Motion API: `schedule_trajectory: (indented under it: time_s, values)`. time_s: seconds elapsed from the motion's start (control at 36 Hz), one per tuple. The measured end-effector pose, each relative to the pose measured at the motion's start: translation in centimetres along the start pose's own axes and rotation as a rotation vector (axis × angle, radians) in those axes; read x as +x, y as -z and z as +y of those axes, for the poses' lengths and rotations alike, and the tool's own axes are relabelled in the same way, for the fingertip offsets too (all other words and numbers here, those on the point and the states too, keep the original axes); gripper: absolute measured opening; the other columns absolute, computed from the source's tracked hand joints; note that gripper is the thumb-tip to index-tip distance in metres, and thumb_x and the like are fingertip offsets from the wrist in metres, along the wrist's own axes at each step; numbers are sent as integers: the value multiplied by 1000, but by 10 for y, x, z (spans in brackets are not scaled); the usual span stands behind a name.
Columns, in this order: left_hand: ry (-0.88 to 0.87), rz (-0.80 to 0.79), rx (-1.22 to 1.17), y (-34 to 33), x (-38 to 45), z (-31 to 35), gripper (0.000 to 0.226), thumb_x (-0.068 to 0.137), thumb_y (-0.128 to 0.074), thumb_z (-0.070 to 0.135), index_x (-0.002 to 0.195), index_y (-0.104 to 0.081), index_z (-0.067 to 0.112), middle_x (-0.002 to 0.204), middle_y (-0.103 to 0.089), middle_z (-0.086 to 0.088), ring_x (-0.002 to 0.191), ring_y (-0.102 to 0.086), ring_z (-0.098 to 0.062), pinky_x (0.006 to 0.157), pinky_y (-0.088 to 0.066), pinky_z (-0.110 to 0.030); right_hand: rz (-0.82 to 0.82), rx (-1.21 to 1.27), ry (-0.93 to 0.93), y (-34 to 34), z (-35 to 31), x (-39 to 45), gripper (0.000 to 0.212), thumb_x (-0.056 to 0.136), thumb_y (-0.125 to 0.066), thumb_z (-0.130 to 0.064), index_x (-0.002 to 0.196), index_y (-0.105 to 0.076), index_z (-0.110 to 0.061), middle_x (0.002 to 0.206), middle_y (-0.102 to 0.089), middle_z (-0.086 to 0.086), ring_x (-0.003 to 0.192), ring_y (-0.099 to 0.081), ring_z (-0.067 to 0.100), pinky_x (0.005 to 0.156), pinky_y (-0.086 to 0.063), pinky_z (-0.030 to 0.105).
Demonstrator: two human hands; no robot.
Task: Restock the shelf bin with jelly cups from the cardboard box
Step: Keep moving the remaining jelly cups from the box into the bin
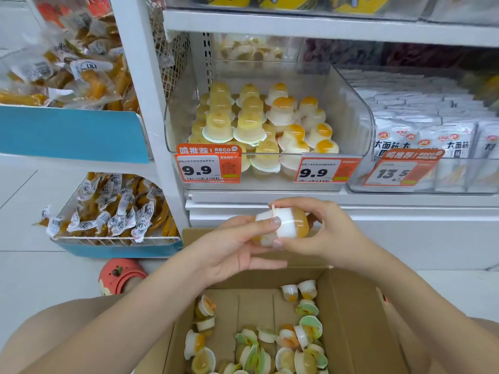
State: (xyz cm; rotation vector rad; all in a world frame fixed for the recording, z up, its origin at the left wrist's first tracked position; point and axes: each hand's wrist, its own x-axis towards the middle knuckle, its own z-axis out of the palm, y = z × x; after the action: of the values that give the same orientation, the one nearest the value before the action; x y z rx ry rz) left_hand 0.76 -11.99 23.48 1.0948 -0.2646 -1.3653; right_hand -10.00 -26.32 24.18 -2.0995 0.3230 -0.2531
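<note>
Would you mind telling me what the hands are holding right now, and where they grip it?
Both hands hold jelly cups above the box. The left hand pinches the left end, the right hand wraps the orange-topped end.

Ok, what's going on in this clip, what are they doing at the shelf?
A person is restocking jelly cups. Both hands hold white-and-orange jelly cups together above the open brown cardboard box: the left hand grips from the left, and the right hand holds the white-and-orange jelly cup from the right. The box still holds loose cups. The clear plastic shelf bin ahead already has yellow cups on its left and white-and-orange ones on its right.
</note>
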Motion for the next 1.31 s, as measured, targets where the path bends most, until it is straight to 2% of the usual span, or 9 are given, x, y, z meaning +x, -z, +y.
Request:
schedule_trajectory:
  time_s: [0.11, 0.28, 0.42, 0.5, 0.64, 0.75, 1.06, 1.22, 1.31]
  values:
    - [-99, -6, 457, 3, 1, 21, 51, 74, -75, 30, 121, -57, 22, 121, -64, 5, 111, -62, -11, 92, -52, -43, 104, -15, -2, 34, -15, 12, 47, 67, -85, -20, 110, -68, -24, 102, -70, -7, 92, -64, 8, 83, -51, 30]
    - [-352, 439, 802, 27, 18, 40, 43, 78, -74, 31, 116, -54, 26, 117, -57, 13, 103, -59, -9, 89, -51, -32, 254, -130, 22, 90, -63, 70, 47, 66, -85, -23, 108, -66, -27, 89, -62, -14, 63, -59, -8, 58, -46, 8]
    - [-311, 372, 953, 35, 25, 42, 47, 83, -69, 28, 124, -47, 19, 121, -53, 3, 102, -54, -10, 72, -44, -19, 180, -520, -60, 99, -57, 133, 63, 60, -86, -38, 116, -64, -19, 106, -64, -1, 94, -60, 14, 71, -43, 23]
    - [-304, 372, 995, 38, 28, 39, 47, 82, -70, 30, 123, -47, 20, 121, -51, 3, 99, -54, -11, 65, -41, -18, 86, -691, -92, 92, -49, 155, 72, 61, -85, -41, 124, -59, -15, 114, -61, 2, 94, -54, 17, 73, -39, 26]
    - [-317, 411, 1043, 44, 30, 41, 48, 83, -70, 30, 123, -48, 19, 122, -49, 1, 105, -52, -13, 84, -41, -23, 31, -742, -117, 87, -42, 173, 82, 62, -84, -44, 131, -54, -12, 120, -58, 5, 93, -51, 17, 74, -40, 27]
    - [-302, 408, 1056, 46, 31, 41, 50, 83, -69, 31, 125, -46, 20, 124, -47, 0, 107, -52, -16, 84, -43, -25, -14, -802, -119, 83, -41, 178, 82, 62, -85, -41, 131, -52, -13, 121, -57, 4, 92, -49, 17, 72, -39, 28]
    - [-277, 394, 1092, 43, 34, 37, 51, 84, -68, 32, 128, -44, 20, 131, -44, -3, 113, -50, -17, 82, -42, -26, -163, -963, -121, 72, -52, 180, 72, 64, -85, -36, 125, -55, -13, 100, -55, 2, 89, -53, 22, 69, -42, 30]
    - [-286, 350, 1142, 41, 35, 36, 51, 86, -66, 31, 129, -42, 19, 132, -42, -4, 110, -43, -12, 84, -37, -24, -208, -991, -143, 70, -49, 184, 75, 65, -84, -37, 129, -52, -14, 111, -55, 3, 94, -50, 22, 75, -42, 31]
    - [-290, 353, 1148, 42, 36, 35, 51, 86, -66, 30, 129, -42, 18, 132, -41, -4, 108, -42, -12, 84, -38, -24, -206, -987, -120, 71, -46, 185, 84, 67, -83, -35, 139, -43, -16, 131, -51, 6, 112, -50, 26, 85, -41, 31]
